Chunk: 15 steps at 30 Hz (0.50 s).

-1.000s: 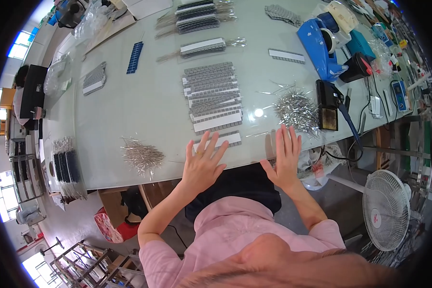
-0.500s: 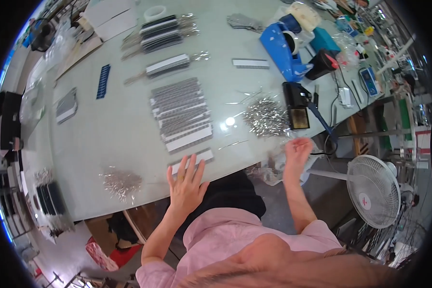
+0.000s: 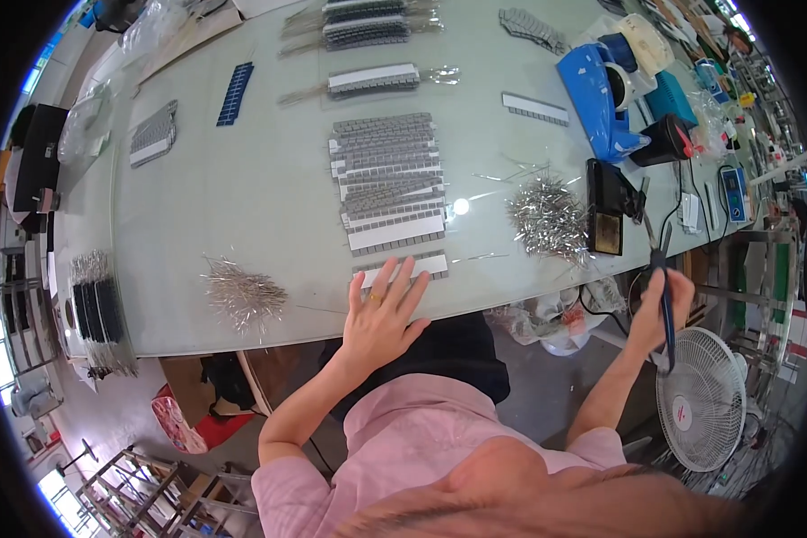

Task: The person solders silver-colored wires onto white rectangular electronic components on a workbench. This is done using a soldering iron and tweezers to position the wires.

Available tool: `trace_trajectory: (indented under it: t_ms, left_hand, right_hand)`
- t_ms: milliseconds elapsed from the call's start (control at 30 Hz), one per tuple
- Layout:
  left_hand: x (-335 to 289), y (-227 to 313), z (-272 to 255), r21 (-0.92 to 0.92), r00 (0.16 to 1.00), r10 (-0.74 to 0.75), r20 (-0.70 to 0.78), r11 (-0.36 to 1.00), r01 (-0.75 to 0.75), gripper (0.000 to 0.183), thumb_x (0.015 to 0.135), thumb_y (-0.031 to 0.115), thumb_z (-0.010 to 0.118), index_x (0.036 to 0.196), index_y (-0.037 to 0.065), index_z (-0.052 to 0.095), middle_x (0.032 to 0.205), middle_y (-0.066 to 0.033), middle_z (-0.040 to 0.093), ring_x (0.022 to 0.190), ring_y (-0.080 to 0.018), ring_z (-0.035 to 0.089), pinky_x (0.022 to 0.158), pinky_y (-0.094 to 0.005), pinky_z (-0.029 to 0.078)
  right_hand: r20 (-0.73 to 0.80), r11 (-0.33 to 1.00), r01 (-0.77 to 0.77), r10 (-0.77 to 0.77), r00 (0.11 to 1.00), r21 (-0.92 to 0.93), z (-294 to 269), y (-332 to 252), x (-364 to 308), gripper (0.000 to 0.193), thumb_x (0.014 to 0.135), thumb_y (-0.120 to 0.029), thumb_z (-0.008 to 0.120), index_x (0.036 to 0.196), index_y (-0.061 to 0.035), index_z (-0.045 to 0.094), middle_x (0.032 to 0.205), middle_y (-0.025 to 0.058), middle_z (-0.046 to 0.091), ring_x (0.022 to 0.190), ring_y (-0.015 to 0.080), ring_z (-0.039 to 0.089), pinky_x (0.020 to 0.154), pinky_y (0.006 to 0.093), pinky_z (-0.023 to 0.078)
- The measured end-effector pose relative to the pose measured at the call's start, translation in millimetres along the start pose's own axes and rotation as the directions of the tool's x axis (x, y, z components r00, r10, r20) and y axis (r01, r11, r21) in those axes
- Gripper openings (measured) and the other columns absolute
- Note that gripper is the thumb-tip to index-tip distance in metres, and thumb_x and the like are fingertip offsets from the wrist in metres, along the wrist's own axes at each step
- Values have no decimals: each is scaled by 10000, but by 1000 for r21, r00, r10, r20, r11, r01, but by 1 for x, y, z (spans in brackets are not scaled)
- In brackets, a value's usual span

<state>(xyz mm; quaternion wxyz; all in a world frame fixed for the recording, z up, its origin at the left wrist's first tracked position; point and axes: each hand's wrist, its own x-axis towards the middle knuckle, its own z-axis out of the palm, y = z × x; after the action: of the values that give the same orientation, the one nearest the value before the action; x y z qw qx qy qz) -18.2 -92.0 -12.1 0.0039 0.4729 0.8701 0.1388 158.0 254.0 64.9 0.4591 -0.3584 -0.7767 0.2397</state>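
Observation:
My left hand (image 3: pixel 379 325) lies with fingers spread on a narrow white-and-grey segmented strip (image 3: pixel 432 265) near the table's front edge, its fingertips pressing the strip. A fine wire lead sticks out at either end of it. My right hand (image 3: pixel 681 296) is closed around the dark blue handle of a soldering iron (image 3: pixel 660 262), past the table edge on the right. The iron's metal end points away from me, close beside the black soldering stand (image 3: pixel 604 202). Just beyond my left hand, similar strips (image 3: pixel 390 179) lie in a stacked row.
Piles of thin metal leads sit at right (image 3: pixel 547 217) and left (image 3: pixel 242 291). A blue tape dispenser (image 3: pixel 592 99) and black cup (image 3: pixel 662 142) stand at far right. Bundled strips (image 3: pixel 372 81) lie at the back. A white fan (image 3: pixel 701 399) stands beside my right arm.
My right hand has moved right and taken hold of the soldering iron, swinging it away from the stand. The view has shifted; my left hand stays on the strip.

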Motion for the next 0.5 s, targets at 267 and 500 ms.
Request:
trace_trajectory:
  t_ms: [267, 500]
  left_hand:
    - [3, -2, -2, 16, 999, 34, 38, 999, -34, 650, 822, 453, 684, 1391, 188, 514, 1494, -57, 422, 1391, -240, 362, 1126, -529, 153]
    - [4, -2, -2, 27, 998, 35, 44, 999, -37, 665, 817, 460, 686, 1397, 185, 511, 1491, -63, 426, 1393, -244, 360, 1110, -538, 185]
  right_hand:
    - [502, 963, -41, -101, 859, 265, 14, -59, -82, 324, 730, 37, 776, 985, -28, 587, 809, 83, 614, 724, 153, 594, 659, 256, 479]
    - [618, 922, 107, -333, 713, 373, 56, -81, -90, 238, 712, 29, 777, 879, -27, 618, 691, 96, 629, 541, 190, 593, 500, 274, 446]
